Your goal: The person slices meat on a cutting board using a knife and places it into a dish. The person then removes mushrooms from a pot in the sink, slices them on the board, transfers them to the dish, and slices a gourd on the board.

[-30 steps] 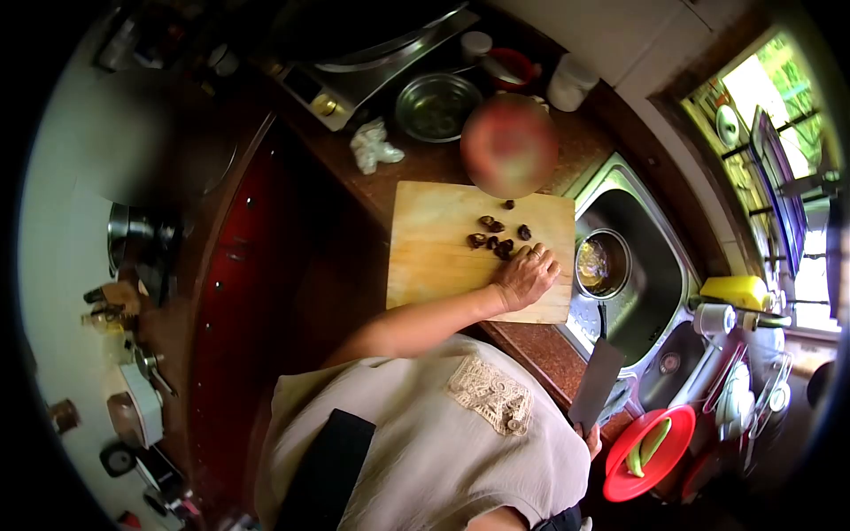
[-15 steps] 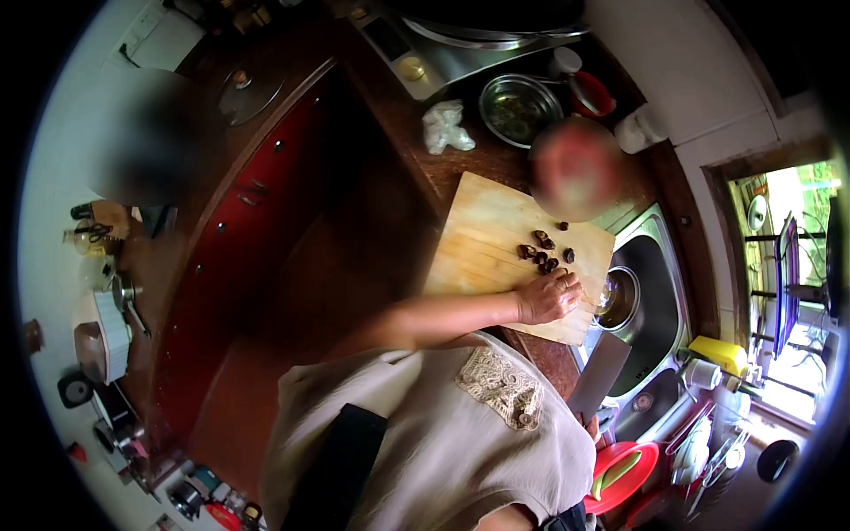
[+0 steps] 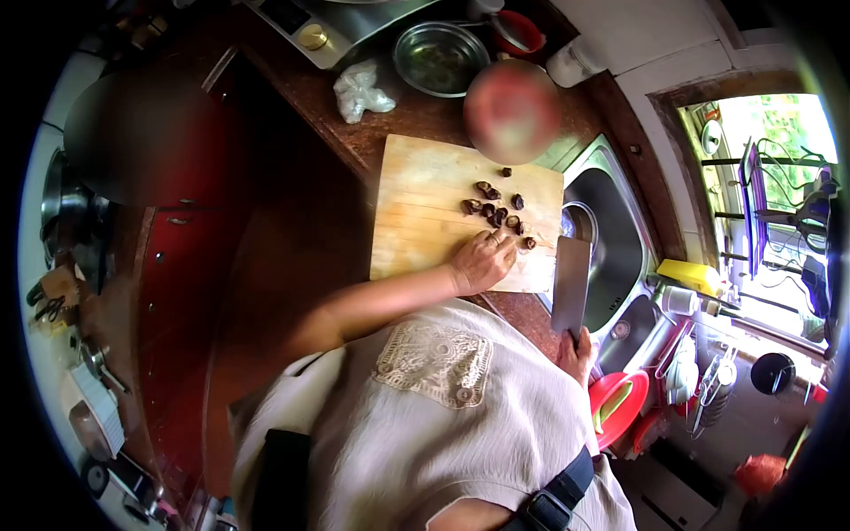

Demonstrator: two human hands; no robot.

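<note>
Pieces mid-frame look partly cut, any remainder unclear; right hand clamps knife, centre-right; left hand's grip can't be told.

Left side of the cutting board is wide open
Bare wood there, easy to drop in from above. Middle's clogged with dark pieces and the left hand, whose forearm crosses the near edge, and the cleaver in the right hand blocks the corner by the sink.
</note>
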